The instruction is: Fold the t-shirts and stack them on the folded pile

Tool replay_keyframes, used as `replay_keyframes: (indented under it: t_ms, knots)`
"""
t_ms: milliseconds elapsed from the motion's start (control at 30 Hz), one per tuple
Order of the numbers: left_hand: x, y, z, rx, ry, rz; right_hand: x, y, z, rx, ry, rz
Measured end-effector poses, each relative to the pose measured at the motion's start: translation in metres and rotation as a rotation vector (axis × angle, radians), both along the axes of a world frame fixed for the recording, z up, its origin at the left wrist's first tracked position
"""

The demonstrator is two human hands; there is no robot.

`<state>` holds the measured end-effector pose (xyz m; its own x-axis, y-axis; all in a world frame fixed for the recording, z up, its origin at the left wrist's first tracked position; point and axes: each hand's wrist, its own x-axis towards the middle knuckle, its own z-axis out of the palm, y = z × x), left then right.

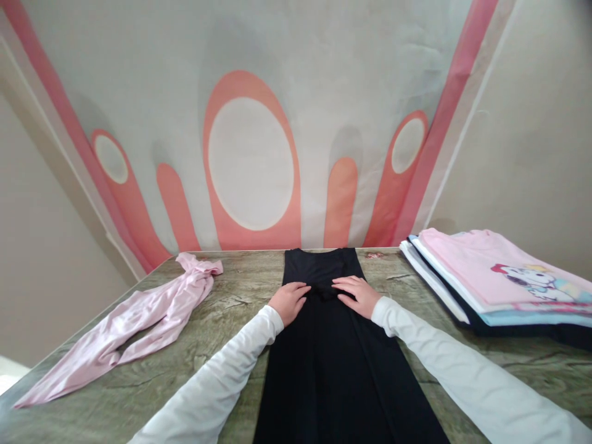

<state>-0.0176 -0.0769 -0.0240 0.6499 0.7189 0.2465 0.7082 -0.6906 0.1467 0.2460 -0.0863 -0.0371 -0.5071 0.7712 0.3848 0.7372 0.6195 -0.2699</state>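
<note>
A long black garment (pixel 337 370) lies stretched away from me on the table, its narrow far end near the back edge. My left hand (pixel 290 302) rests at its left side, fingers bent over a crosswise ridge of the cloth. On the other side, my right hand (pixel 357 296) grips the same ridge, with fingers pointing inward and thumb lower down. Between the two hands the fabric is slightly bunched. Its near end runs out of view at the bottom, and its exact kind cannot be told.
A crumpled pink garment (pixel 152 320) with long leg-like parts lies at the left. On the right is a stack of folded clothes, topped by a pink shirt (pixel 490 265) with a cartoon print. The wood-patterned table (pixel 240 290) ends at a patterned wall covering (pixel 314 92).
</note>
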Motion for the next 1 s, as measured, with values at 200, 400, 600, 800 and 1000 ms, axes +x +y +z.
replay_keyframes:
  t_ms: [200, 400, 600, 800, 1000]
  knots:
    - [-0.002, -0.029, 0.000, -0.020, 0.172, 0.033, 0.002, 0.003, -0.005, -0.011, 0.004, -0.104]
    - [-0.006, -0.058, 0.000, -0.009, 0.166, 0.056, 0.022, -0.001, -0.016, -0.034, 0.048, -0.181]
    - [-0.008, -0.061, 0.005, -0.052, 0.160, 0.046, 0.022, -0.055, -0.016, -0.082, -0.112, -0.106]
    - [0.003, -0.044, 0.007, -0.086, 0.132, 0.081, 0.009, -0.082, -0.014, -0.045, -0.147, -0.106]
    - [0.014, -0.020, -0.007, -0.048, 0.147, 0.153, 0.005, -0.071, -0.015, -0.081, -0.203, -0.191]
